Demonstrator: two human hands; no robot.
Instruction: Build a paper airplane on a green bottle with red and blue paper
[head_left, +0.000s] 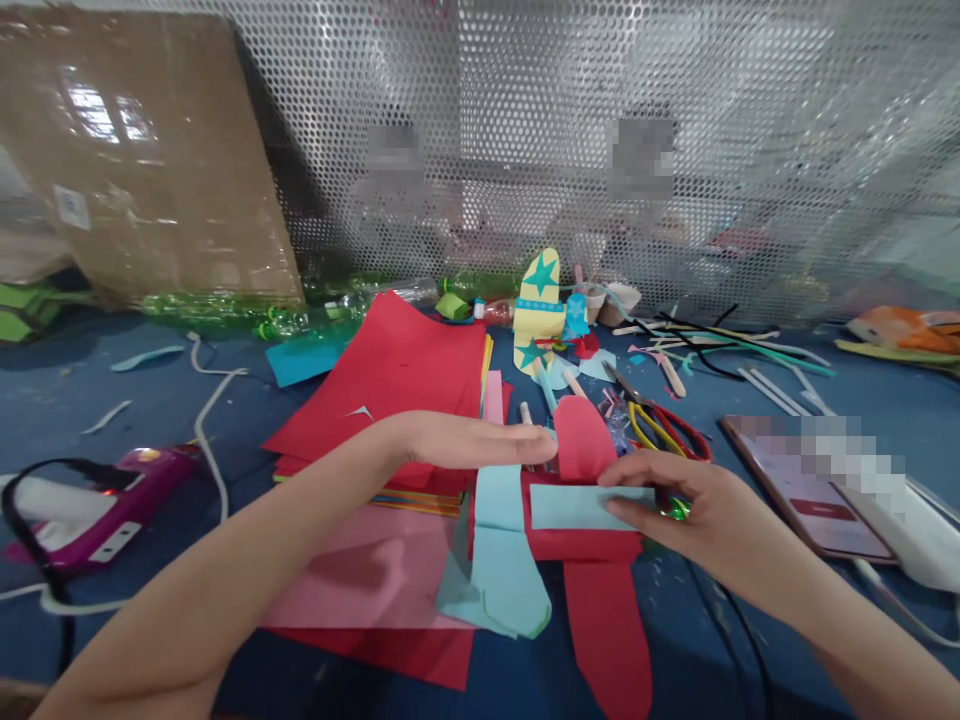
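My left hand (469, 440) hovers flat with straight fingers over a long red paper shape (592, 560) with rounded ends. Its fingertips reach the upper rounded end. My right hand (686, 510) presses a light blue paper strip (577, 507) across the red shape's wide middle band, fingers curled on the strip's right end. A second light blue paper piece (502, 570) with a rounded end lies just left of the red shape, partly over pink paper (375, 575).
A stack of red and coloured sheets (397, 380) lies behind my left hand. Scissors with red and yellow handles (660, 425), a phone (810, 480), a purple glue gun (105, 510), a yellow paper model with teal stars (538, 310), pipe cleaners, green bottles and cardboard surround them. A perforated metal screen stands behind.
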